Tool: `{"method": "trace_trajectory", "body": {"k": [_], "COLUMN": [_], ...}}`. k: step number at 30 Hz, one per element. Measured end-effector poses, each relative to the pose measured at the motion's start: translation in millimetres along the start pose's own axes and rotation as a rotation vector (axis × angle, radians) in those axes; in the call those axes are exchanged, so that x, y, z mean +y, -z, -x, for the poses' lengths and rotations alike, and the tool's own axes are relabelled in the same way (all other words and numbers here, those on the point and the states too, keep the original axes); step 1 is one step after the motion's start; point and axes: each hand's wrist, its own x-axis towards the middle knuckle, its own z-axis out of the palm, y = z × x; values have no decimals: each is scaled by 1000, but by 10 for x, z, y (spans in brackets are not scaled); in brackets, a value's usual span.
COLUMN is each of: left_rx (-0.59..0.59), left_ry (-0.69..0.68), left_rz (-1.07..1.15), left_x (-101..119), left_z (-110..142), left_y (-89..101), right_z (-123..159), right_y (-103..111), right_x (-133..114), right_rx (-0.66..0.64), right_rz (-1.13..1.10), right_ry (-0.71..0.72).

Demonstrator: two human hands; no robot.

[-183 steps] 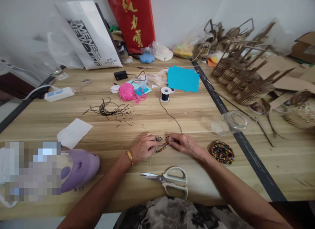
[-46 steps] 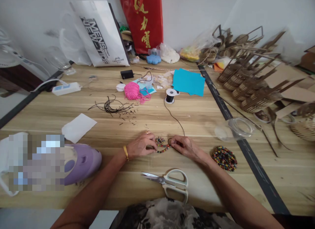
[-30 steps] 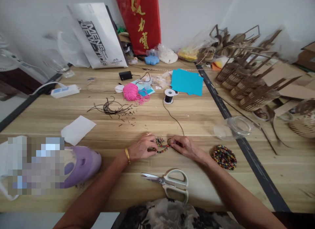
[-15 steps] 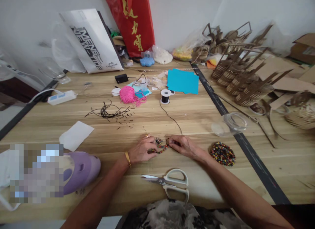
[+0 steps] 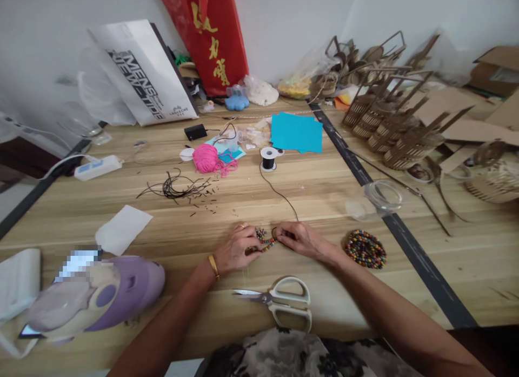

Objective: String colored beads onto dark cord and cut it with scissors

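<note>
Both my hands rest on a wooden table (image 5: 324, 204), close together. My left hand (image 5: 235, 250), with a gold bangle and a ring, is closed in a pinch on one end of a short strand of coloured beads (image 5: 263, 240). My right hand (image 5: 302, 239) pinches the strand's other end together with a thin black cord (image 5: 279, 193). That cord runs back to a small black spool (image 5: 268, 158). A round pile of loose coloured beads (image 5: 365, 249) lies just right of my right wrist.
White-handled scissors (image 5: 284, 304) lie near the table's front edge. A purple device (image 5: 105, 296), white paper (image 5: 124, 229), black cord scraps (image 5: 174, 186), pink yarn (image 5: 206, 158), blue paper (image 5: 297, 132) and a clear lid (image 5: 381, 196) lie around. Wooden baskets (image 5: 389, 133) crowd the right side.
My hands have stayed on the bead strand with only small finger movements. The head camera has shifted slightly, so the scene slid a little in the picture.
</note>
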Motion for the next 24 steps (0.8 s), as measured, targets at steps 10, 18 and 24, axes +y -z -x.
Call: {"method": "trace_trajectory", "body": {"k": [10,18,24], "left_rx": [71,68,78], "left_ry": [13,15,21], "left_rz": [-42,-59,-59], "left_x": [54,54,68], "left_z": [-29,-32,-40], "left_y": [-73,-126,-121], "right_z": [-8,-6,-6], "right_y": [-5,-9,-9], "right_x": [1,18,13], "right_rx": [0,6,0], "right_rz": [9,-2,6], "right_ry": [6,5,0]}}
